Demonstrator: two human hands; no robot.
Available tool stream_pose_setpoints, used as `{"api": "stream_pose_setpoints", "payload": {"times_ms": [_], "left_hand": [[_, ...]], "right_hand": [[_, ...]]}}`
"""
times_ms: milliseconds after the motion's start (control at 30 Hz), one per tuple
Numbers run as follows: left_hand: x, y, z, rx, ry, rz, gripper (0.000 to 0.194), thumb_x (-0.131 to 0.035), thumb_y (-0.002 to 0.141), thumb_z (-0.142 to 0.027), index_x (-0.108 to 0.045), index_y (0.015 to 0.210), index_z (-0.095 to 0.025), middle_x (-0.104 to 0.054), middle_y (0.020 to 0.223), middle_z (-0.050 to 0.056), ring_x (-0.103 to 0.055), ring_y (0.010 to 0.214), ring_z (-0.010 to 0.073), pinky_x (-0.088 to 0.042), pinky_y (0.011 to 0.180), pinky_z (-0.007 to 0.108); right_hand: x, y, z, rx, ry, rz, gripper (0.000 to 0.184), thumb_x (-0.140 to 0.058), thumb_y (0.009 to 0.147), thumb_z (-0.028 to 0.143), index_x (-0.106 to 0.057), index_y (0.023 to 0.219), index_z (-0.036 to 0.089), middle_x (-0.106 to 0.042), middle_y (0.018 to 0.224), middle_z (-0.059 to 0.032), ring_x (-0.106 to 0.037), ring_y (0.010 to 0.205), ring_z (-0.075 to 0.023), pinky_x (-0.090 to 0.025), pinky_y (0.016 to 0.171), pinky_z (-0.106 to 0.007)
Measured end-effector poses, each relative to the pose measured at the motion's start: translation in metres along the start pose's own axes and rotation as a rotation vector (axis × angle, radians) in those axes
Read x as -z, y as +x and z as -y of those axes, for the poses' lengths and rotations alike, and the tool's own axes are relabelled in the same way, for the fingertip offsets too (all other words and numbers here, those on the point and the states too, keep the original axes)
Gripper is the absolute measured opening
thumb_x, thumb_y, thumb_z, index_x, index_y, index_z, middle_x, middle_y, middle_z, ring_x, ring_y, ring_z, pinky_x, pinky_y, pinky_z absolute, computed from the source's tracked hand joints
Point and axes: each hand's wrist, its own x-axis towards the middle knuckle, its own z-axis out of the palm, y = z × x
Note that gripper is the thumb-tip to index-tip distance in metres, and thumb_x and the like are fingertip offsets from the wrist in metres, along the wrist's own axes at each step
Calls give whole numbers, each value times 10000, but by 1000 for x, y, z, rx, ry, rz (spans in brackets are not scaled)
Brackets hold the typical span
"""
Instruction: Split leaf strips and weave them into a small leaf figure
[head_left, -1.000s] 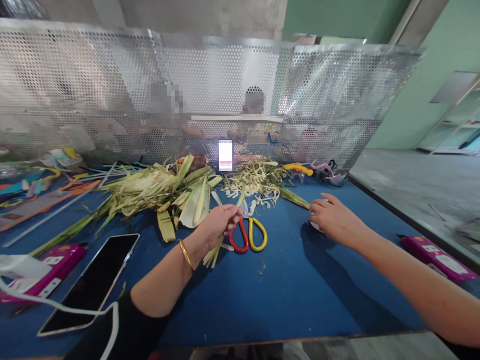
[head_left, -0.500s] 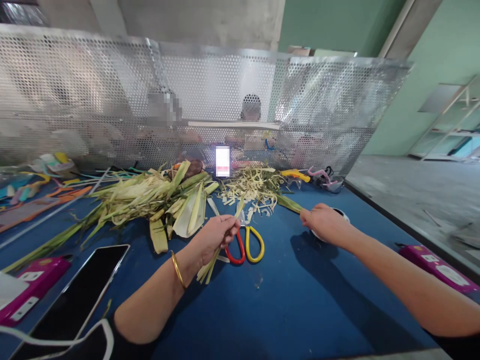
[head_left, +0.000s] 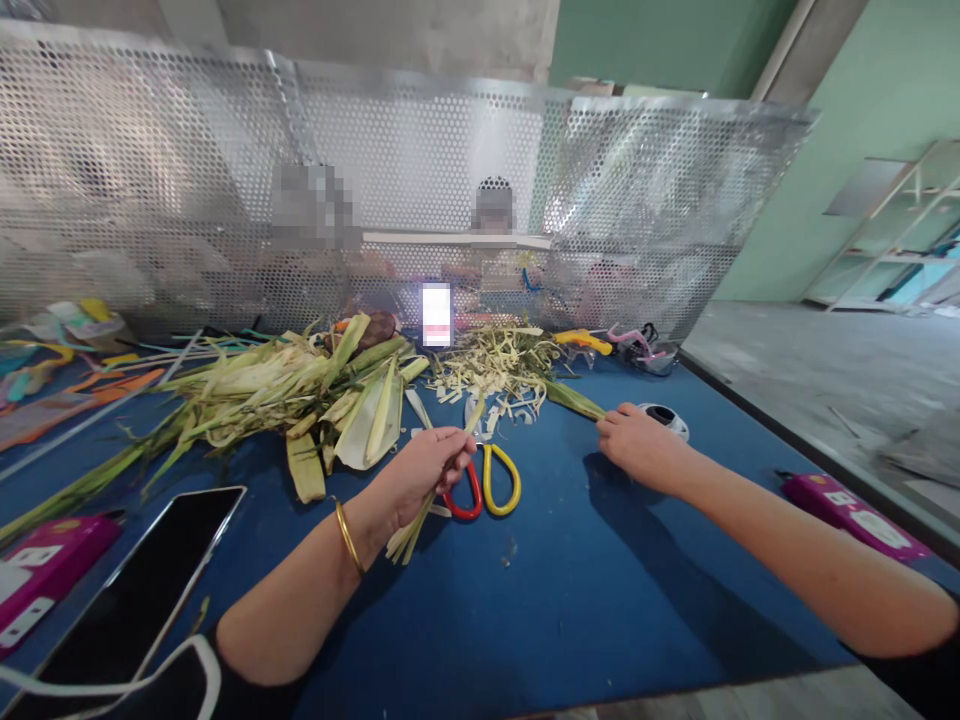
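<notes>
My left hand (head_left: 433, 462) is closed around a small bundle of pale corn husk strips (head_left: 407, 538), whose ends stick out above and below the fingers. Right under that hand lie scissors (head_left: 501, 482) with one red and one yellow handle. My right hand (head_left: 643, 448) has its fingers closed at the near end of a green corn husk leaf (head_left: 574, 398); the fingertips are partly hidden. Just behind the right hand sits a white round object with a dark centre (head_left: 666, 418). A heap of corn husks (head_left: 262, 400) lies to the left, and shredded husk scraps (head_left: 502, 370) are piled at the back.
A phone (head_left: 142, 590) and a magenta box (head_left: 52, 575) lie at left, with a white cable (head_left: 202, 660). Another magenta box (head_left: 855, 515) is at right. Yellow-handled tool (head_left: 583, 342) and glasses (head_left: 645, 350) lie before a perforated metal screen (head_left: 637, 200); people are behind it.
The view has shifted slightly, so the table things appear a little farther left. My right hand has shifted relative to the white round object, which now shows more. Both hands stay closed.
</notes>
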Motion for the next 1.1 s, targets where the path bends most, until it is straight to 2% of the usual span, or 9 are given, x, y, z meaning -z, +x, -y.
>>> {"api": "stream_pose_setpoints", "payload": {"times_ms": [67,233,400,533,633,733,833,967,1100], "left_hand": [[0,0,0,2,2,4,185,-438,873,-254,-496,718,-171,-397,546,-68,-296,401,42,-186,393,185],[-2,2,5,21,8,22,181,-436,861,-225,-508,707,-166,-429,541,-61,-338,389,42,-219,376,168],[-3,5,8,80,-51,14,189,-457,855,-224,-526,694,-155,-521,581,-25,-395,388,45,-220,346,157],[-5,3,9,129,-90,23,194,-443,863,-205,-555,722,-134,-620,681,36,-400,385,38,-235,335,152],[-7,4,11,177,-191,13,139,-463,836,-149,-536,718,-138,-627,699,33,-414,389,33,-259,341,145],[-8,8,18,229,-317,100,141,-469,821,-120,-531,695,-133,-535,575,-18,-389,377,32,-248,345,138],[-9,14,26,281,-373,196,180,-482,830,-135,-525,655,-127,-410,474,-56,-317,357,27,-245,360,136],[-11,16,32,376,-420,277,206,-543,843,-210,-530,654,-131,-385,465,-59,-315,373,34,-270,376,137],[-16,13,27,407,-418,200,234,-465,885,-181,-556,680,-112,-463,520,-16,-403,429,47,-344,414,125]], "right_hand": [[2,0,0,-77,80,-46,163,-562,810,88,-667,705,154,-677,760,-95,-590,765,-219,-306,677,-327],[12,9,-5,-434,300,-190,121,-488,885,145,-602,858,174,-676,673,-41,-585,617,-185,-294,574,-274],[28,38,7,-536,342,-297,131,-419,922,139,-544,919,176,-679,727,-39,-614,648,-177,-326,570,-252],[37,56,49,-428,357,-358,94,-470,910,145,-546,859,170,-661,752,-63,-599,683,-187,-354,603,-264],[37,56,85,-308,373,-391,108,-482,908,128,-551,838,171,-648,769,-54,-592,739,-185,-391,675,-265],[39,47,108,-62,346,-537,152,-444,925,122,-566,840,152,-631,765,-62,-563,714,-195,-417,688,-293],[43,38,120,166,298,-657,232,-375,954,129,-583,852,140,-621,759,-68,-546,711,-196,-438,703,-310],[46,30,129,307,253,-709,262,-350,961,120,-606,901,128,-641,794,-75,-568,774,-196,-449,821,-348],[43,23,133,354,335,-680,260,-379,946,104,-619,851,135,-649,769,-59,-574,789,-184,-439,897,-335]]}}
